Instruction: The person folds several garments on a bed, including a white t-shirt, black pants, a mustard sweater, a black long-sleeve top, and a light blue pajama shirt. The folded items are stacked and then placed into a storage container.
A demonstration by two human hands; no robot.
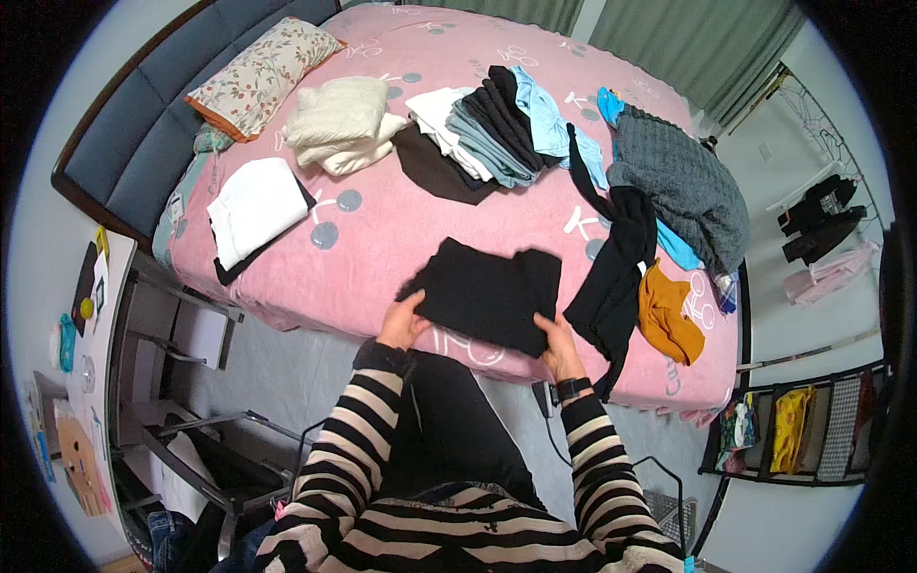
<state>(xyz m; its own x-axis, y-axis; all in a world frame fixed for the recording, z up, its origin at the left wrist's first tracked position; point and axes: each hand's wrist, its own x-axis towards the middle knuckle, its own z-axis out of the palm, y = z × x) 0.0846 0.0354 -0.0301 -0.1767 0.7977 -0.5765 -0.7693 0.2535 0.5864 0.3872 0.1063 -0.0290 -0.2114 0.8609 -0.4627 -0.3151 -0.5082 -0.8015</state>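
Observation:
A folded black garment (487, 294) is held between my two hands over the near edge of the bed. My left hand (402, 324) grips its near left corner, thumb on top. On the near right corner, my right hand (560, 345) pinches the cloth in the same way; that wrist wears a dark band. To the right lies a loose black garment (612, 279), spread out with a long narrow part reaching up the bed. Beside it is a crumpled mustard-orange garment (668, 311). A folded white garment (256, 208) rests on black cloth at the left.
The pink bedspread (401, 265) bears folded cream cloth (340, 122), a stack of folded clothes (487, 132), a light-blue garment (544, 107), a grey knitted heap (673, 172) and a patterned pillow (265, 75). A desk (100, 336) stands left, a wall rack (795, 430) right.

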